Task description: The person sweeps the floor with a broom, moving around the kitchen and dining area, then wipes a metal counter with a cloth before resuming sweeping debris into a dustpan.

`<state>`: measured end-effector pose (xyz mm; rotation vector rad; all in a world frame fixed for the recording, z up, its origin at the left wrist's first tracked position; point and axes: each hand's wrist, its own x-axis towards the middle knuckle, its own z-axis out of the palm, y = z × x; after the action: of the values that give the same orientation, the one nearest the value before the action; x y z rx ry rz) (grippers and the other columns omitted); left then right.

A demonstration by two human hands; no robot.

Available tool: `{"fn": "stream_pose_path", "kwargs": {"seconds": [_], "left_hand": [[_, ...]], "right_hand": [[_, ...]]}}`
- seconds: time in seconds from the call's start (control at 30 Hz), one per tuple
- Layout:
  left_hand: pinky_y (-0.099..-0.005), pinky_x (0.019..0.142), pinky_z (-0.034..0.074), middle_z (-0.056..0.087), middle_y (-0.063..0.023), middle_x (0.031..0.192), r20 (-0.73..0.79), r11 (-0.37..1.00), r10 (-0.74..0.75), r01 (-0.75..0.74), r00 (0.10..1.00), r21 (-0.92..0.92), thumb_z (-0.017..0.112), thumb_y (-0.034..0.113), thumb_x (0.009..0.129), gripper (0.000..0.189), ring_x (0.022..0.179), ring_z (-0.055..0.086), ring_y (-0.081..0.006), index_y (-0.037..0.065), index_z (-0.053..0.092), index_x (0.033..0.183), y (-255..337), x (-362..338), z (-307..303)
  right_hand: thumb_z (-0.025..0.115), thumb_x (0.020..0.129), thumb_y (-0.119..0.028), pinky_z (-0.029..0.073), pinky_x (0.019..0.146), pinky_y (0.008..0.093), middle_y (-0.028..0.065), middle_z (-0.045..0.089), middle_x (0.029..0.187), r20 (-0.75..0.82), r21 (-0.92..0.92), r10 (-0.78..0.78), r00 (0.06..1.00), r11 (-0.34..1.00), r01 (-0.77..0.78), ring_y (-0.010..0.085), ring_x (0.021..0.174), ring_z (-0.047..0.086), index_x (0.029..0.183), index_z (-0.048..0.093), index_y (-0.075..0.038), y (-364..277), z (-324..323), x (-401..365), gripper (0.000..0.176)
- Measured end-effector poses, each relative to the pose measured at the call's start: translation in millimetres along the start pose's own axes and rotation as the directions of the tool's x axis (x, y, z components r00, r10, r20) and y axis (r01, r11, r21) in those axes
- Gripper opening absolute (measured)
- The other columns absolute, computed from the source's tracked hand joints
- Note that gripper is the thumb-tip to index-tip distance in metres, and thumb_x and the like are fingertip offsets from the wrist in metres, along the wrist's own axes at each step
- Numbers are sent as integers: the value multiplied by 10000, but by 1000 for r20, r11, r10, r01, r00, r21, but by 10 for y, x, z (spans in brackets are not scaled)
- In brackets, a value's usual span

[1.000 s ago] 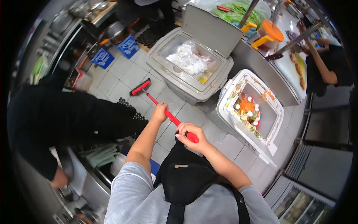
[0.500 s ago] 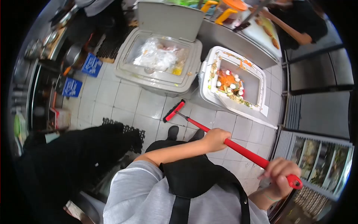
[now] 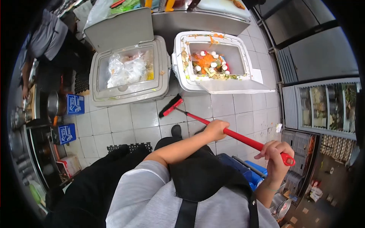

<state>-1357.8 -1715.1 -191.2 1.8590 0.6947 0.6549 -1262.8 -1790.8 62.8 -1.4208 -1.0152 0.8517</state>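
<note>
Red broom [image 3: 243,139] — gripped in both hands [image 3: 216,130], slanting

Red broom [image 3: 247,140], black bristles [image 3: 170,105]. Grey bin [image 3: 133,95] at 10 o'clock, white bin [image 3: 246,60] at 1 — orange scraps [image 3: 205,60] inside. Blue boxes [image 3: 75,104] at 9, white lettering — pale floor tiles [image 3: 144,114], darker grid.

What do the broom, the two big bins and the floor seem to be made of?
The broom handle looks like glossy red plastic or coated metal; highlights run along it. The brush head seems to be red plastic with dark, probably synthetic bristles. Both bins, grey and white, look like moulded plastic, with rounded edges. The floor appears to be pale, slightly shiny ceramic tile, its joints visible.
</note>
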Motion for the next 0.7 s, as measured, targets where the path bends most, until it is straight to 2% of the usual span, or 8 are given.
{"fn": "stream_pose_path", "kwargs": {"seconds": [0.1,0.2,0.3,0.4,0.47,0.5,0.63,0.7], "left_hand": [[-455,522,385,498,-138,584,44,995,87,-85,995,-60,606,82,625,172,604,521,-365,63,435,615,147,-12,70],[-410,528,410,518,-86,579,40,989,147,-146,988,-18,634,105,618,194,591,541,-318,86,442,607,549,-69,-125],[-370,561,432,542,-40,583,29,981,179,-181,983,71,652,121,611,199,590,566,-263,106,455,605,705,-152,-316],[-385,560,434,557,-46,597,-45,983,107,-99,993,152,653,121,615,197,602,570,-274,98,458,596,443,-182,-366],[-404,562,436,571,-59,611,-125,981,11,13,992,192,650,115,615,197,610,572,-285,87,456,588,207,-229,-369],[-416,567,440,578,-80,622,-132,982,-45,68,990,174,642,107,623,195,615,571,-307,75,453,587,57,-263,-320],[-413,583,447,585,-103,652,-14,994,-103,104,995,22,629,82,626,174,655,575,-324,63,456,620,-70,-349,112],[-418,583,439,561,-107,650,66,999,40,-39,997,-15,624,53,611,170,668,565,-328,67,460,656,165,-259,235]], "right_hand": [[507,731,24,521,450,330,103,491,548,-13,-50,-4,1000,999,3,204,530,516,592,452,-10,-220,1,-96,153],[610,670,34,509,470,326,109,532,539,111,3,-168,980,986,168,222,522,548,591,487,1,-551,-56,-251,150],[649,641,-2,498,477,319,105,532,521,245,43,-183,952,983,178,221,509,548,570,487,-11,-702,-180,-231,178],[638,639,4,473,473,319,105,524,512,127,107,-175,976,981,162,220,491,535,542,471,-16,-401,-119,-106,195],[618,626,29,439,482,324,105,520,514,183,219,-127,975,972,85,219,488,521,522,456,-14,-51,-51,11,197],[613,621,34,432,486,325,103,517,513,200,184,-87,976,982,50,220,486,516,516,452,-12,69,-53,47,197],[603,606,45,417,498,322,98,512,513,165,117,17,986,992,-37,220,484,508,502,447,-5,113,-157,-37,193],[613,609,39,442,493,308,100,519,521,155,83,-12,988,997,-1,219,481,517,508,459,0,-79,-331,-130,189]]}}
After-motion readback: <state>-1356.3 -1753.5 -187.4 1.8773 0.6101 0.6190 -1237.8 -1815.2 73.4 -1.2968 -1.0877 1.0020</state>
